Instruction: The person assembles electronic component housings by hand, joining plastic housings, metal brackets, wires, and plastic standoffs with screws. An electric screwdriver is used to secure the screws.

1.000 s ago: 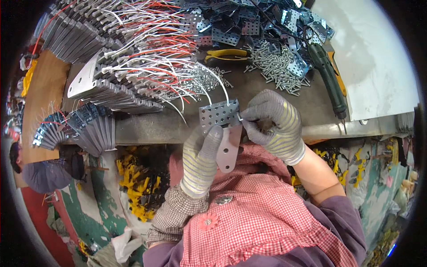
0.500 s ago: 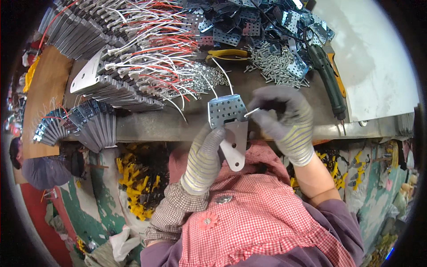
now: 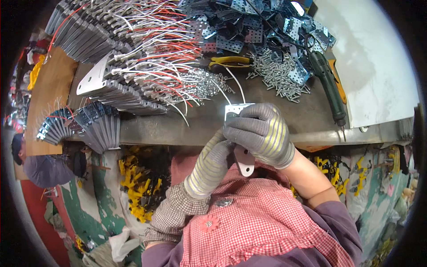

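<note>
My gloved left hand [image 3: 209, 167] is closed around a flat silver metal piece [image 3: 244, 163], whose rounded end with holes points toward me. At its upper end is a perforated metal plate [image 3: 233, 108], from which white wires [image 3: 237, 84] rise. My gloved right hand [image 3: 264, 133] is closed over the plate's face, its fingertips beside those of my left hand. The screw seen in its pinch a moment earlier is hidden behind the fingers now.
A row of grey metal units [image 3: 129, 95] with white and red wires stands left. Loose nuts [image 3: 211, 82], yellow-handled pliers [image 3: 229, 61], a screw pile [image 3: 278, 73] and perforated plates [image 3: 240, 26] lie beyond my hands. A dark power screwdriver [image 3: 329, 86] rests right. The bench edge [image 3: 178, 139] runs below.
My right hand has come left onto the perforated plate with the screw, which is now out of sight. My left hand and the metal piece have shifted slightly right and down.
</note>
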{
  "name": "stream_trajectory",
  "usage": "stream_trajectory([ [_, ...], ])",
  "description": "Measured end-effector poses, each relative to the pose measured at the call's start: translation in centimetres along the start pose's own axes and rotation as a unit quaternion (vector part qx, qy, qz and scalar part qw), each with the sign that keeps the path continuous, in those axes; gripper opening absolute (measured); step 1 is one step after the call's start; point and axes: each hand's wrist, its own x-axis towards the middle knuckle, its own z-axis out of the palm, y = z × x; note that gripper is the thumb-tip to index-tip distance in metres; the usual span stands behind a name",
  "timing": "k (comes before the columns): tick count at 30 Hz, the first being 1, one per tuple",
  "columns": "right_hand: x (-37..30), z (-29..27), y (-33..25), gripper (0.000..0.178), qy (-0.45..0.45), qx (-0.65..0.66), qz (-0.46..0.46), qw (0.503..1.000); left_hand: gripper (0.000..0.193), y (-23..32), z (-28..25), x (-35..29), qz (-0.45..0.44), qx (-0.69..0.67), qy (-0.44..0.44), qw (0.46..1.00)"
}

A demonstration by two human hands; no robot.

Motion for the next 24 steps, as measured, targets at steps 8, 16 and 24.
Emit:
stream_trajectory([
  [8, -2.4, 0.4, 0.2, 0.069, 0.053, 0.066, 0.227, 0.97, 0.03, 4.5, 4.5, 4.7, 0.231, 0.554, -0.061, 0.798],
  [16, -4.8, 1.1, 3.6, 0.067, 0.386, 0.593, 0.39, 0.59, 0.048, 11.6, 4.3, 22.8, 0.092, 0.871, 0.259, 0.407],
  [24, -4.8, -0.8, 3.6, 0.065, 0.308, 0.652, 0.406, 0.562, 0.034, 7.2, 6.1, 14.6, 0.546, 0.655, 0.065, 0.519],
])
